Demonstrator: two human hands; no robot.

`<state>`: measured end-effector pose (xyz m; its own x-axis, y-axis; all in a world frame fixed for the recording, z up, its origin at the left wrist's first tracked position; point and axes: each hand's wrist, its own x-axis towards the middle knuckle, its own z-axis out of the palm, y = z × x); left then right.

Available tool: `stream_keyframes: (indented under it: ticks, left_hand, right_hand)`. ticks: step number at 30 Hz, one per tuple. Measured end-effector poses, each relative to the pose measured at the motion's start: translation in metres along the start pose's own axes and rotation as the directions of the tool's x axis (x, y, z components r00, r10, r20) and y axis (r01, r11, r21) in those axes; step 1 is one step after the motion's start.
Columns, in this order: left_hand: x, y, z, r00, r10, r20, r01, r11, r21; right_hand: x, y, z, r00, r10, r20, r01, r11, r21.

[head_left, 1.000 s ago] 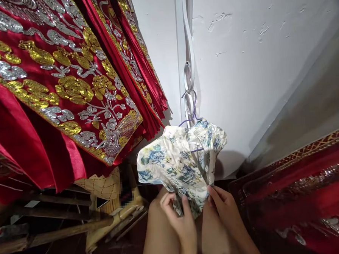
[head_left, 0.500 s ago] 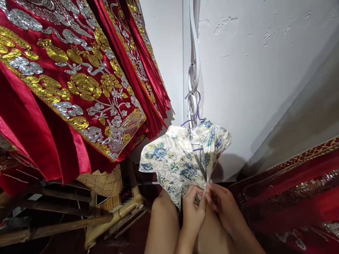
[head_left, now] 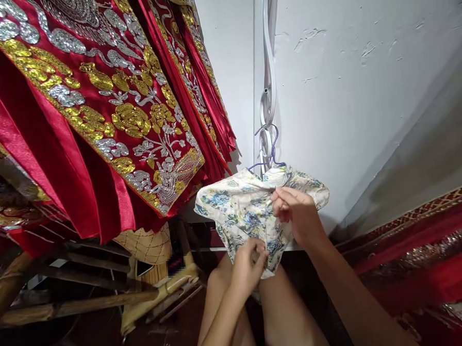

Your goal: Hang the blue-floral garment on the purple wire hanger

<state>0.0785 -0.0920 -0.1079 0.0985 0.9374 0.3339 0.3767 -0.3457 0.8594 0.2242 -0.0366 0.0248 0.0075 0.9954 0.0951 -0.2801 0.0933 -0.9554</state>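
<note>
Left hand curls low, grip unclear; right hand pinches the upper front edge of a cream, blue-flowered fabric top on a thin purple hanger. Arranging its front seems the step, calling next for a steady pinch.

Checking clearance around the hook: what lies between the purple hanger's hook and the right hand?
In the head view, the upper part of the floral shirt lies between the purple hanger's hook and the right hand.
</note>
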Motion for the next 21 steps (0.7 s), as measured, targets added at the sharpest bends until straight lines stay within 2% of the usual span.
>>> stream_keyframes:
  ticks: [2,4,5,7,9,11,13,14,15,17,19,20,21]
  left_hand:
    - [0.019,0.029,-0.02,0.986,0.112,-0.123,-0.113,0.994,-0.007]
    - [0.042,0.062,-0.038,0.932,0.258,-0.253,-0.253,0.966,0.054]
    - [0.054,0.078,-0.044,0.914,0.316,-0.252,-0.304,0.949,0.088]
    - [0.076,0.102,-0.048,0.901,0.394,-0.181,-0.374,0.918,0.135]
    - [0.09,0.116,-0.044,0.89,0.435,-0.14,-0.411,0.896,0.168]
    - [0.096,0.125,-0.037,0.869,0.468,-0.162,-0.436,0.878,0.196]
    - [0.094,0.13,-0.034,0.833,0.495,-0.247,-0.449,0.866,0.221]
    - [0.093,0.131,-0.036,0.808,0.493,-0.322,-0.44,0.869,0.227]
    - [0.092,0.13,-0.041,0.775,0.471,-0.421,-0.415,0.882,0.223]
    - [0.094,0.119,-0.056,0.68,0.356,-0.641,-0.348,0.926,0.144]
    - [0.098,0.095,-0.075,0.591,0.108,-0.799,-0.319,0.942,-0.108]
    - [0.1,0.079,-0.083,0.573,-0.058,-0.818,-0.325,0.9,-0.291]
    - [0.1,0.062,-0.088,0.584,-0.258,-0.77,-0.328,0.793,-0.514]
  right_hand:
    - [-0.007,0.007,0.002,1.0,-0.009,0.019,0.01,0.999,-0.038]
    - [-0.011,0.005,0.003,0.998,-0.026,0.052,0.029,0.998,-0.053]
    - [-0.012,0.001,0.003,0.997,-0.044,0.065,0.048,0.997,-0.057]
    - [-0.013,-0.007,0.003,0.992,-0.101,0.081,0.107,0.992,-0.072]
    - [-0.011,-0.01,0.001,0.982,-0.17,0.081,0.178,0.978,-0.105]
    - [-0.007,-0.001,-0.003,0.974,-0.219,0.061,0.226,0.961,-0.157]
    - [-0.005,0.019,-0.007,0.98,-0.19,0.057,0.198,0.957,-0.21]
    - [-0.006,0.031,-0.01,0.989,-0.14,0.053,0.149,0.963,-0.225]
    - [-0.008,0.043,-0.013,0.996,-0.079,0.048,0.088,0.97,-0.228]
    - [-0.017,0.064,-0.019,0.999,0.024,0.034,-0.017,0.98,-0.199]
    - [-0.031,0.076,-0.024,0.998,0.055,0.034,-0.05,0.988,-0.147]
    - [-0.039,0.078,-0.025,0.997,0.056,0.045,-0.05,0.991,-0.123]
    - [-0.046,0.08,-0.026,0.997,0.06,0.056,-0.054,0.993,-0.107]
